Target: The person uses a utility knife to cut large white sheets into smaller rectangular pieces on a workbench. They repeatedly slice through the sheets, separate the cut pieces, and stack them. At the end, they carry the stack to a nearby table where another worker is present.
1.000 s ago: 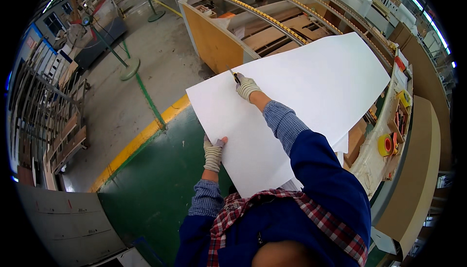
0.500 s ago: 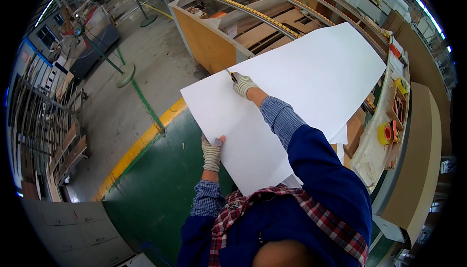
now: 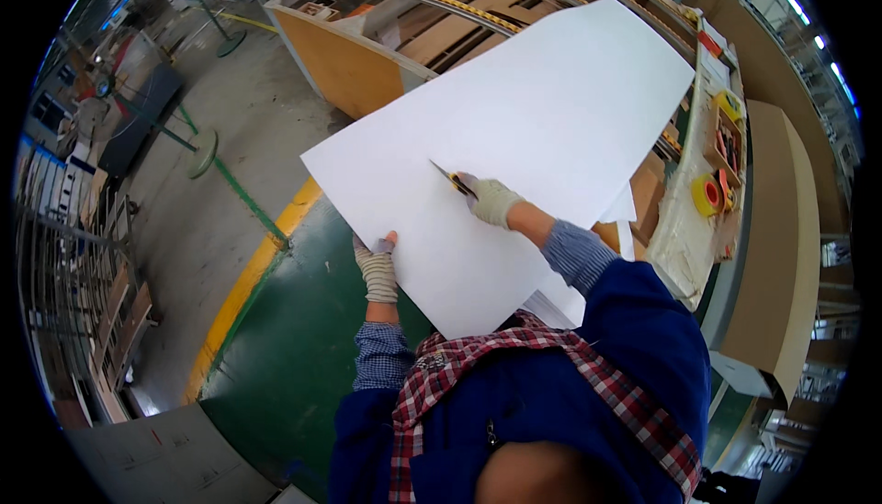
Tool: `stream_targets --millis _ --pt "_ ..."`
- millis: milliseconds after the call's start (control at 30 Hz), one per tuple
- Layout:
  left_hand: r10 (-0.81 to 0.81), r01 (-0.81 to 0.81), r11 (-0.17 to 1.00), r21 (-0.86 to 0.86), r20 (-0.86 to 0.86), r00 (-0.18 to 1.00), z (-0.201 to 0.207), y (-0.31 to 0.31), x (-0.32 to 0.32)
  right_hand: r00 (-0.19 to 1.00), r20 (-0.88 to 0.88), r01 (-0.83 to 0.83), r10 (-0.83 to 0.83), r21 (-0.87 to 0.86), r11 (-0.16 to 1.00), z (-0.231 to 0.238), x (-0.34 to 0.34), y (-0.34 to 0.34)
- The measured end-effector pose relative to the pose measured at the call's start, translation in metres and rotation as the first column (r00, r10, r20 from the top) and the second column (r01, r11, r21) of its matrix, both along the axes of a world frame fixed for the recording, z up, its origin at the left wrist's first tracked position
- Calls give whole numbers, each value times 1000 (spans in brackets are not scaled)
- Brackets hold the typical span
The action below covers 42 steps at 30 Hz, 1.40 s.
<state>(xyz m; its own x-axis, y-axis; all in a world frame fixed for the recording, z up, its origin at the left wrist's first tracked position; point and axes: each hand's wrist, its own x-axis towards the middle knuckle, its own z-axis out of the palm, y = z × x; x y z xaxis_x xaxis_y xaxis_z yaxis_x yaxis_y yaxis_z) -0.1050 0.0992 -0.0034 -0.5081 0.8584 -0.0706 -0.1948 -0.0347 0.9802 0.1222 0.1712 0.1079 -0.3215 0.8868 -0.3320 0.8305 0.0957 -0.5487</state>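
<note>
A large white sheet (image 3: 551, 109) slants across the view in front of me, its near corner close to my body. My left hand (image 3: 377, 263), in a striped work glove, grips the sheet's left edge, with the thumb on top and the fingers hidden beneath. Over the middle of the sheet, my gloved right hand (image 3: 491, 201) is closed around a utility knife (image 3: 452, 178) with a yellow and black handle. The knife's blade points to the upper left, above the white surface. Whether the tip touches the sheet, I cannot tell.
Beyond the sheet is a roller conveyor (image 3: 432, 3) with a wooden side panel (image 3: 344, 58). On the right, a bench (image 3: 678, 256) carries yellow tape (image 3: 706, 194) and a wooden tool box (image 3: 726, 141). Brown cardboard (image 3: 767, 256) stands beside it. A rack (image 3: 78, 265) is far left.
My right hand has drawn the knife back from the sheet's far left edge to over its middle. My left hand keeps its hold on the edge. The whole view has shifted slightly.
</note>
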Motion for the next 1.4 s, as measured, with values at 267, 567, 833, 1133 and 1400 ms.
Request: stream_targets --millis 267,567,833,1133,1400 --pt "-10 15 996 -90 52 999 25 -1 3 999 -27 47 -46 35 998 3 97 -174" --pt "-26 40 993 -115 122 992 34 8 -2 790 -48 584 -611 -244 774 16 176 -270" --pt "-95 96 992 -82 10 995 13 14 -26 -88 -659 643 -747 -610 463 -73 133 -133" --pt "-172 130 908 -398 -72 982 47 2 -149 -168 -734 647 -658 -586 488 -65 151 -111" --pt "-108 120 991 -57 183 977 39 21 -67 -115 -743 581 -659 -588 562 -30 107 -128"
